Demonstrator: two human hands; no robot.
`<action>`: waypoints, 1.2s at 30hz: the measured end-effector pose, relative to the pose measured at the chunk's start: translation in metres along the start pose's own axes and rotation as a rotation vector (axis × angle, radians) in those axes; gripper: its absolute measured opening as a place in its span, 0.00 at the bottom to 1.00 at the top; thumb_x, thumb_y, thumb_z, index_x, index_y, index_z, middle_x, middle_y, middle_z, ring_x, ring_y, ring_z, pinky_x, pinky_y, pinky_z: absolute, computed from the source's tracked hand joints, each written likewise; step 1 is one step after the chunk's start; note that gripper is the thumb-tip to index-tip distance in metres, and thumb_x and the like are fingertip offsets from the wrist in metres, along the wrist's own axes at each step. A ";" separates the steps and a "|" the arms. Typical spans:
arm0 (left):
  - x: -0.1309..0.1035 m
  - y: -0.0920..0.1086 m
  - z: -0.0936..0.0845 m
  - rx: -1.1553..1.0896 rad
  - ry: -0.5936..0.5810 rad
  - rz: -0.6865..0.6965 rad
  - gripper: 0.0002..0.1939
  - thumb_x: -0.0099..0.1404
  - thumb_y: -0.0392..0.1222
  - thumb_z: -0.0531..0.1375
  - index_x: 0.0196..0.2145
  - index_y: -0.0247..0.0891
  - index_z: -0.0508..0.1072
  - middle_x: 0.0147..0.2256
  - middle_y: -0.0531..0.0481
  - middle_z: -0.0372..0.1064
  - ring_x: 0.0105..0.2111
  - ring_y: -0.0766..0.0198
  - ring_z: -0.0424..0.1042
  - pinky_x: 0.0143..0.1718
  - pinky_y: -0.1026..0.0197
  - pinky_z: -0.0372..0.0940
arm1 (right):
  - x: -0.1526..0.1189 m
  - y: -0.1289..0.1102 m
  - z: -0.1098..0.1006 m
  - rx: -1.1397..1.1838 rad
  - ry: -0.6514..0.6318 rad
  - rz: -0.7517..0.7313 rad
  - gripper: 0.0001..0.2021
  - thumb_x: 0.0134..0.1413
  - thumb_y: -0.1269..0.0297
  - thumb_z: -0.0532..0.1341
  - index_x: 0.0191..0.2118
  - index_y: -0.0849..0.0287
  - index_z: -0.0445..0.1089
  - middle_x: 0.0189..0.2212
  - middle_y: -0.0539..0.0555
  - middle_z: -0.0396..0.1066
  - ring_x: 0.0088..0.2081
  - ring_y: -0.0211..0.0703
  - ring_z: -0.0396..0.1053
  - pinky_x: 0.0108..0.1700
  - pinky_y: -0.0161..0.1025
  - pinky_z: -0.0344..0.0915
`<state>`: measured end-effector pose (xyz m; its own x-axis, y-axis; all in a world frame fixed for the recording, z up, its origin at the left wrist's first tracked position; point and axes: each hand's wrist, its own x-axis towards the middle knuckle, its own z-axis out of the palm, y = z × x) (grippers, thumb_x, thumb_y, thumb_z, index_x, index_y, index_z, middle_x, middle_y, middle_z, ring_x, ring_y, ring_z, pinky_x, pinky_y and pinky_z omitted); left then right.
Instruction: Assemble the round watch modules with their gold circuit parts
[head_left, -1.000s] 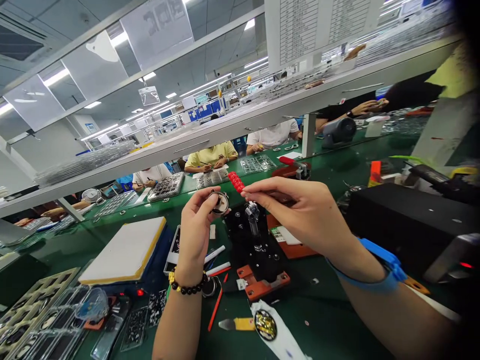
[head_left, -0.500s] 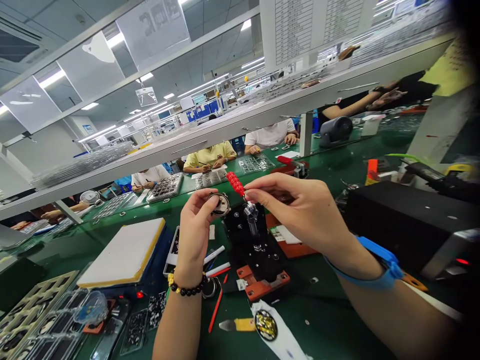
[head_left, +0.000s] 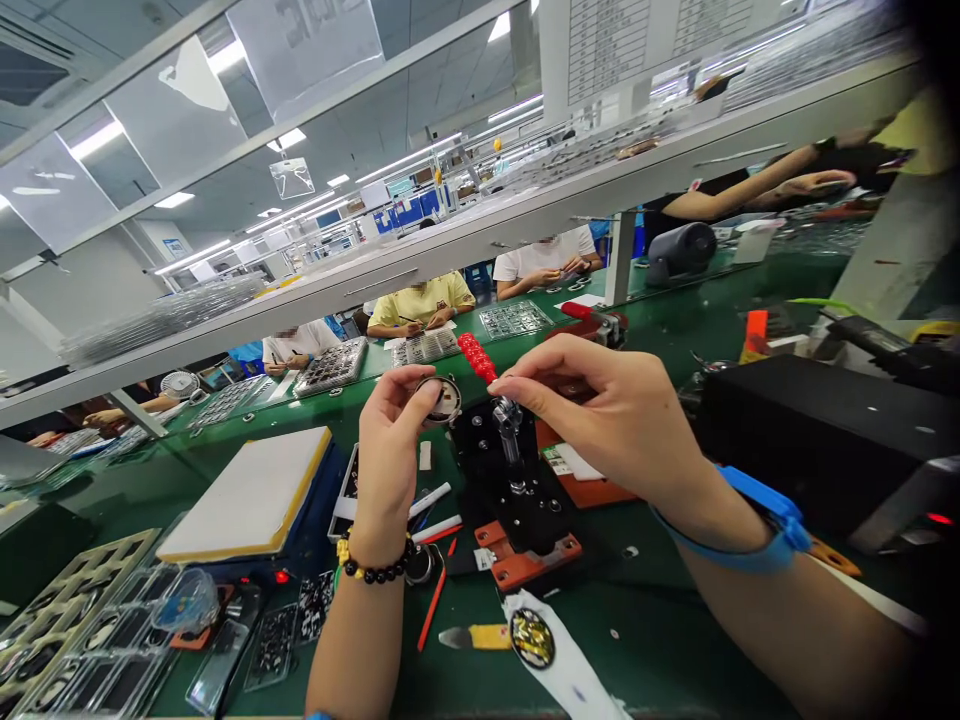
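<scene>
My left hand [head_left: 391, 440] pinches a round metal watch case [head_left: 442, 400] between thumb and fingers, its open side with pale inner parts turned toward me. My right hand [head_left: 600, 410] is closed in a pinch, its fingertips overlapping in view the lower end of a red lever handle [head_left: 477, 358]. What lies between those fingertips is hidden, and I cannot tell if they touch the handle. The handle belongs to a black hand press [head_left: 517, 490] on an orange-brown base [head_left: 525, 565]. Below lie a red pen [head_left: 431, 610] and a gold-and-black round piece [head_left: 532, 638] on white cloth.
At left are a white pad [head_left: 247, 490] on a blue box and parts trays [head_left: 82, 640]. A black box [head_left: 817, 440] stands at right. A shelf beam [head_left: 420, 280] crosses above the bench. Several co-workers sit opposite; another person's arm [head_left: 750, 190] reaches in at upper right.
The view has shifted slightly. The watch case has turned a little in my left hand. My right hand keeps its pinch. The other person's arm at upper right has moved farther right.
</scene>
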<state>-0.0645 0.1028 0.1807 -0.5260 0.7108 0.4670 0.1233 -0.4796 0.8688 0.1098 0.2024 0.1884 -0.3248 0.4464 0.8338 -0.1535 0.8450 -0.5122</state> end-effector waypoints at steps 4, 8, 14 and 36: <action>0.001 -0.001 0.000 0.006 -0.004 0.022 0.11 0.65 0.45 0.70 0.43 0.42 0.79 0.39 0.51 0.72 0.38 0.67 0.70 0.37 0.68 0.67 | 0.001 0.002 0.001 -0.039 -0.008 0.002 0.07 0.65 0.57 0.68 0.38 0.54 0.80 0.30 0.49 0.80 0.28 0.38 0.74 0.30 0.36 0.66; -0.001 0.000 0.001 0.083 0.046 0.113 0.09 0.66 0.45 0.69 0.43 0.42 0.79 0.40 0.51 0.73 0.40 0.66 0.71 0.42 0.68 0.67 | 0.001 0.005 0.003 -0.051 -0.056 0.027 0.07 0.65 0.57 0.67 0.42 0.52 0.81 0.34 0.48 0.81 0.31 0.40 0.76 0.30 0.36 0.68; -0.010 0.007 0.007 0.288 0.138 0.272 0.07 0.68 0.44 0.68 0.43 0.42 0.79 0.41 0.49 0.75 0.41 0.63 0.73 0.41 0.66 0.67 | -0.002 0.001 0.006 -0.148 -0.090 0.000 0.06 0.65 0.58 0.67 0.41 0.51 0.80 0.35 0.48 0.82 0.33 0.43 0.78 0.38 0.39 0.73; -0.032 0.002 0.031 0.290 0.204 0.449 0.08 0.69 0.42 0.67 0.45 0.42 0.75 0.45 0.47 0.71 0.44 0.61 0.73 0.39 0.65 0.72 | -0.003 -0.009 0.023 -0.152 -0.069 -0.089 0.04 0.65 0.68 0.61 0.39 0.55 0.74 0.41 0.53 0.79 0.48 0.50 0.75 0.54 0.50 0.69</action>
<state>-0.0217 0.0950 0.1729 -0.5168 0.3424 0.7846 0.5827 -0.5308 0.6154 0.0909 0.1871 0.1858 -0.3800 0.3511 0.8558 -0.0438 0.9173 -0.3958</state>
